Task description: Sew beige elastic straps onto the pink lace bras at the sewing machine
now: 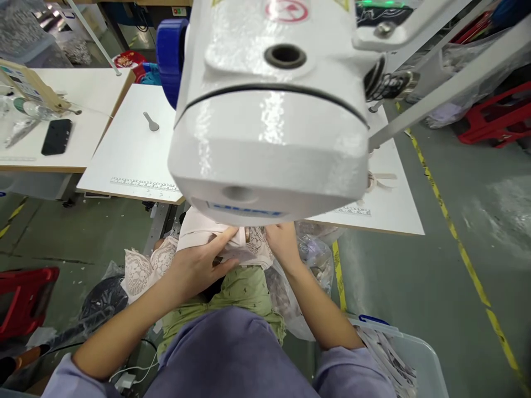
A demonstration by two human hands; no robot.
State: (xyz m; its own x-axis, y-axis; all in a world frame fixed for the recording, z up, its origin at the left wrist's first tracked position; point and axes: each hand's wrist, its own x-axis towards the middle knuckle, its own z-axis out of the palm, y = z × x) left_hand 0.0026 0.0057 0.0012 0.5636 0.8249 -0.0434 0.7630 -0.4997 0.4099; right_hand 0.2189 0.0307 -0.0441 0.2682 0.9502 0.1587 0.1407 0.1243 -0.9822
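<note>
A pale pink lace bra [259, 243] lies under the head of a white sewing machine [265, 138], with one lace cup [141, 271] hanging down to the left. My left hand [203, 265] rests on its smooth pink fabric, index finger stretched forward and thumb apart from it. On the right side, my right hand [284, 246] grips the lace edge, its fingers bent and its fingertips partly covered by the machine. The needle area is hidden behind the machine head.
The white table [124, 143] carries a printed ruler scale and a small grey tool [151, 121]. A black phone [57, 137] lies on the neighbouring table. At lower right stands a clear plastic bin [427, 359] with fabric strips; red stools [27, 298] are on the floor.
</note>
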